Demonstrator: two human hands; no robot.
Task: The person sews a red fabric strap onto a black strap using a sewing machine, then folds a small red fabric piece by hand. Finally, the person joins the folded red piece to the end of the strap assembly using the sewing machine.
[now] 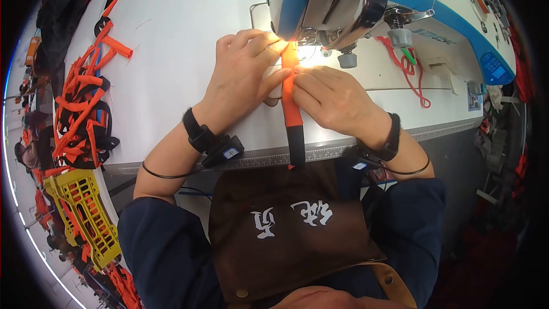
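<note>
An orange strip (290, 100) with a black lower end (296, 144) runs from under the lit needle area of a blue and white sewing machine (326, 0) down over the table's front edge. On the strip's left side, my left hand (243, 68) presses it near the machine's foot, with the thumb at its edge lower down. Across from it, my right hand (334, 97) pinches the strip's right edge with thumb and fingers. The bright lamp washes out the spot under the foot.
Orange and black straps (86, 103) lie piled on the left of the white table (171, 23). A yellow crate (86, 217) stands at the lower left. A red cord (409, 74) lies right of the needle area. A ruler strip (257, 160) lines the front edge.
</note>
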